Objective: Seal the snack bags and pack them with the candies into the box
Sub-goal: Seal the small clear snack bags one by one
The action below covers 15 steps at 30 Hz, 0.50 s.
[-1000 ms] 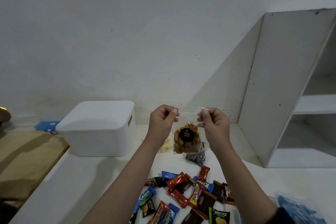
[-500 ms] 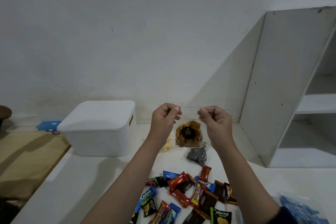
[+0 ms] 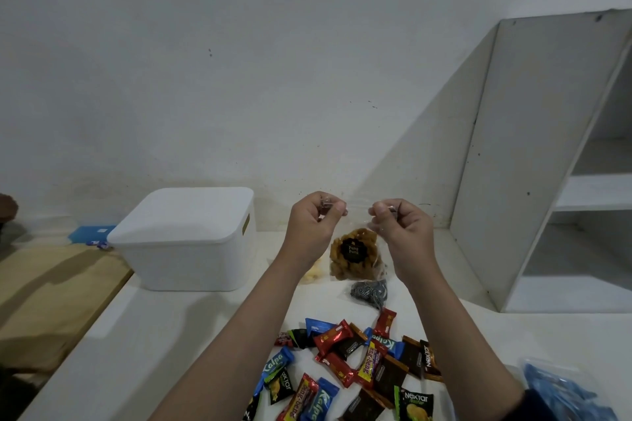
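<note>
- At frame centre, the left hand (image 3: 313, 224) and right hand (image 3: 400, 229) each pinch a top corner of the clear plastic snack bag of golden-brown crackers (image 3: 354, 255), which hangs between and below them.
- The lidded white plastic box (image 3: 186, 239) sits at left centre; the colourful wrapped candies (image 3: 352, 362) lie scattered at the bottom.

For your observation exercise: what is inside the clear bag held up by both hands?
The clear bag holds golden-brown fried snack pieces. A round black label covers the middle ones. The left hand and right hand pinch its top corners, hiding those parts of the seal.
</note>
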Each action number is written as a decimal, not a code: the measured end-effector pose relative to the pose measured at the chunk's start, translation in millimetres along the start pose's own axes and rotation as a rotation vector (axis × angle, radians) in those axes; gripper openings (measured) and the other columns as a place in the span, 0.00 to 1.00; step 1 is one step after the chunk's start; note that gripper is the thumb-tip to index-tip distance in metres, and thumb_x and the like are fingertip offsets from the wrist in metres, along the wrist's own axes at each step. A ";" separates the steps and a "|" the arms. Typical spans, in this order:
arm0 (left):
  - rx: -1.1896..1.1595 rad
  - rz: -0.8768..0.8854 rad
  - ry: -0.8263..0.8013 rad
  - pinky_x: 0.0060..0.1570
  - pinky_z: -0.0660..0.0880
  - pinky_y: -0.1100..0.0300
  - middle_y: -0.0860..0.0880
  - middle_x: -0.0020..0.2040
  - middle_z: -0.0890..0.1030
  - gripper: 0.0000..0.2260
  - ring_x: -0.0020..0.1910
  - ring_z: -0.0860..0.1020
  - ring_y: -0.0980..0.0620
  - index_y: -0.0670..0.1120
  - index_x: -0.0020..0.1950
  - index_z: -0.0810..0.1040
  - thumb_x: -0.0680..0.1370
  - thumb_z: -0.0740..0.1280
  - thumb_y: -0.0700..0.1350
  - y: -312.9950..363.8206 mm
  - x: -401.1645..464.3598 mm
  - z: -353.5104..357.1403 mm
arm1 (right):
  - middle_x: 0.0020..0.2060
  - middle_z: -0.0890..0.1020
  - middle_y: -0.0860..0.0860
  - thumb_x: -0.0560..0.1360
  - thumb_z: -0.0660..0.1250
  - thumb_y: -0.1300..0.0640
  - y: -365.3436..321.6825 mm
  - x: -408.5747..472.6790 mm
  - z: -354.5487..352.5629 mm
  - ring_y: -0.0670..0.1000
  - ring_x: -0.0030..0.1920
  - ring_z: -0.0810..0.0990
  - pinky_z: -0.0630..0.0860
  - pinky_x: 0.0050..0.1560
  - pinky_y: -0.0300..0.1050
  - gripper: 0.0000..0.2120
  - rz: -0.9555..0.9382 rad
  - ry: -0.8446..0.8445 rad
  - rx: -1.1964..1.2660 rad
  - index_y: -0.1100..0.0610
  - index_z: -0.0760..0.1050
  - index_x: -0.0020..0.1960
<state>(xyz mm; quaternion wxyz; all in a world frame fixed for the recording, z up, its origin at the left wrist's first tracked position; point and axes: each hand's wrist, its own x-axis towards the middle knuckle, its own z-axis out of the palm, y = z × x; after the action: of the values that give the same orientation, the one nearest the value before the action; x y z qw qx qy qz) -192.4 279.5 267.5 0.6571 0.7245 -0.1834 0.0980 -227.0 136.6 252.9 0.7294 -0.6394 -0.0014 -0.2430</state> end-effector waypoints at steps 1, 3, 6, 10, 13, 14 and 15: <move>0.008 0.005 0.008 0.50 0.76 0.57 0.56 0.34 0.80 0.09 0.38 0.79 0.60 0.49 0.39 0.78 0.77 0.66 0.38 0.4 0.3 0.4 | 0.35 0.82 0.49 0.75 0.66 0.62 -0.1 0.2 -0.3 0.45 0.37 0.80 0.80 0.46 0.46 0.05 0.009 -0.010 0.030 0.59 0.79 0.43; 0.009 0.021 0.022 0.48 0.76 0.59 0.53 0.35 0.79 0.09 0.37 0.78 0.62 0.49 0.40 0.77 0.77 0.65 0.38 2.4 0.3 1.3 | 0.35 0.82 0.48 0.75 0.66 0.62 -1.6 0.5 -0.6 0.45 0.38 0.80 0.80 0.46 0.47 0.04 0.017 -0.036 0.069 0.59 0.79 0.43; 0.013 0.032 0.001 0.48 0.76 0.58 0.54 0.35 0.79 0.09 0.38 0.78 0.61 0.49 0.40 0.77 0.77 0.65 0.38 2.2 -0.6 3.3 | 0.38 0.83 0.48 0.73 0.69 0.61 -3.8 1.0 0.7 0.47 0.41 0.81 0.81 0.47 0.46 0.02 0.010 -0.085 0.036 0.56 0.80 0.42; -0.007 0.013 0.004 0.49 0.76 0.54 0.54 0.35 0.79 0.09 0.38 0.78 0.59 0.50 0.40 0.77 0.77 0.65 0.38 -1.3 -1.7 6.7 | 0.35 0.83 0.48 0.72 0.71 0.62 -2.8 3.9 3.8 0.43 0.38 0.82 0.80 0.44 0.41 0.03 -0.015 -0.048 -0.016 0.55 0.80 0.40; -0.002 0.009 0.005 0.48 0.76 0.56 0.53 0.36 0.79 0.08 0.38 0.78 0.59 0.49 0.40 0.77 0.78 0.65 0.39 -2.2 -2.2 7.8 | 0.36 0.83 0.50 0.72 0.70 0.62 -2.1 4.9 4.6 0.42 0.38 0.82 0.79 0.43 0.37 0.03 -0.031 -0.036 -0.052 0.56 0.80 0.40; -0.006 0.010 0.004 0.48 0.76 0.56 0.53 0.36 0.79 0.08 0.39 0.78 0.59 0.49 0.41 0.77 0.78 0.65 0.39 -1.9 -2.6 7.9 | 0.36 0.83 0.51 0.72 0.70 0.62 -2.0 5.0 4.5 0.42 0.38 0.82 0.79 0.43 0.37 0.03 -0.038 -0.035 -0.067 0.56 0.80 0.40; -0.013 0.010 0.002 0.47 0.77 0.58 0.53 0.36 0.79 0.07 0.39 0.78 0.59 0.49 0.41 0.78 0.77 0.65 0.39 -1.3 -2.9 8.1 | 0.36 0.83 0.51 0.72 0.70 0.62 -2.0 5.0 4.2 0.43 0.38 0.82 0.79 0.43 0.36 0.03 -0.044 -0.035 -0.080 0.56 0.80 0.40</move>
<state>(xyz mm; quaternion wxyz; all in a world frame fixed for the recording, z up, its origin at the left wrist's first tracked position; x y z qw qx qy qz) -195.3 272.1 264.2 0.6614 0.7192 -0.1872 0.1008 -222.0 138.6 257.2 0.6976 -0.6721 -0.0185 -0.2476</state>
